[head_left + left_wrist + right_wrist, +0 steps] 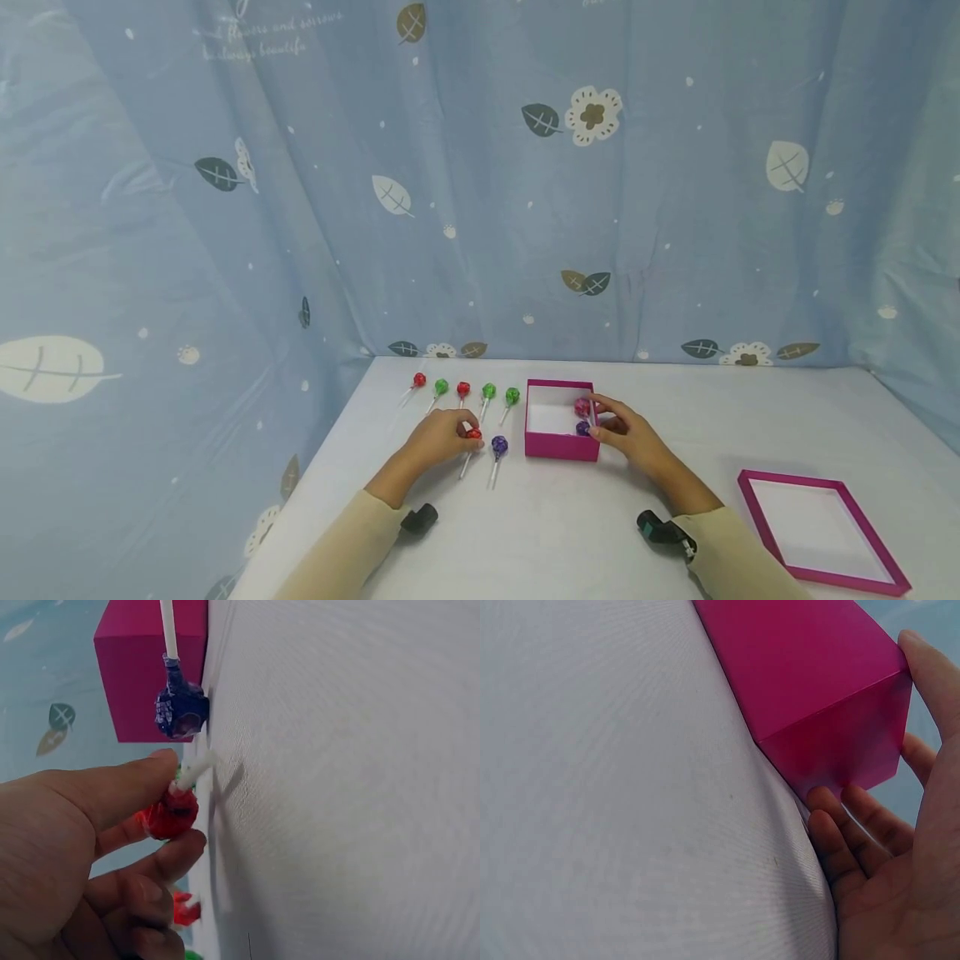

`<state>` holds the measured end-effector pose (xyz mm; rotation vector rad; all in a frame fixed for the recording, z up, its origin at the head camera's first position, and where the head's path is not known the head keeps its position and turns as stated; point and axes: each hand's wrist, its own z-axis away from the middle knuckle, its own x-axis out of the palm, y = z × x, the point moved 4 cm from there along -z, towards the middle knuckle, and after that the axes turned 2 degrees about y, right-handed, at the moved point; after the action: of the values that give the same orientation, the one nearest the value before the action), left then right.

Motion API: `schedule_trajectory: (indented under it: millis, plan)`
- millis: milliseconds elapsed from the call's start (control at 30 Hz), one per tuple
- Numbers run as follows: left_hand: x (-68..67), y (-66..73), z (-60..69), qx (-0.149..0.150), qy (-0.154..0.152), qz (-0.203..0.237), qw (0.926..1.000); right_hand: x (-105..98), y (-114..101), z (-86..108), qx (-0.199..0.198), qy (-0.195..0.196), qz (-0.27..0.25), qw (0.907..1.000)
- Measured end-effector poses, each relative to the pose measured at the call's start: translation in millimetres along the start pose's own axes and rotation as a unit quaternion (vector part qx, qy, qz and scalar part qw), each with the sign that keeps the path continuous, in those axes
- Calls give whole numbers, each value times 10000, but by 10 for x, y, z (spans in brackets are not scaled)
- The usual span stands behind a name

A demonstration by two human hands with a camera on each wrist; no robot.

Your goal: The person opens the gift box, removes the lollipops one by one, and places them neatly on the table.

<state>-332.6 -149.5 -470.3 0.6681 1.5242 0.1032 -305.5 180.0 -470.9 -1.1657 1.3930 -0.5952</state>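
My left hand [438, 437] pinches a red lollipop [169, 816] by its candy head between thumb and fingers, its white stick angled down. Just right of it, a purple lollipop [499, 447] lies on the table. My right hand [633, 433] grips the right side of an open magenta box [561, 447], with the thumb at the near corner and a finger at the rim. Inside the box, along its right wall, are a pinkish-red lollipop [582, 407] and a purple lollipop [582, 427]. The right wrist view shows the box's outer walls [840, 742] beside the curled fingers.
Behind my left hand runs a row of red and green lollipops, from a red one [419, 380] to a green one [512, 396]. The magenta-rimmed lid [828, 575] lies at the right on the white table [555, 533]. A blue patterned curtain [480, 250] hangs behind.
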Motion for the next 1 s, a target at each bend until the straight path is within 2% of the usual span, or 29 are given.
schedule_trajectory:
  millis: [400, 567, 1000]
  plan:
    - [48, -50, 6, 11, -164, -16, 9999, -10, -9, -4, -39, -12, -45, 10000]
    - [35, -47, 13, -97, -200, -26, 9997, -2, -10, 2, 13, -29, -68, 10000]
    - [-200, 26, -54, -317, 0, -363, 9988, -6, -46, 9, -46, -15, -132, 9999]
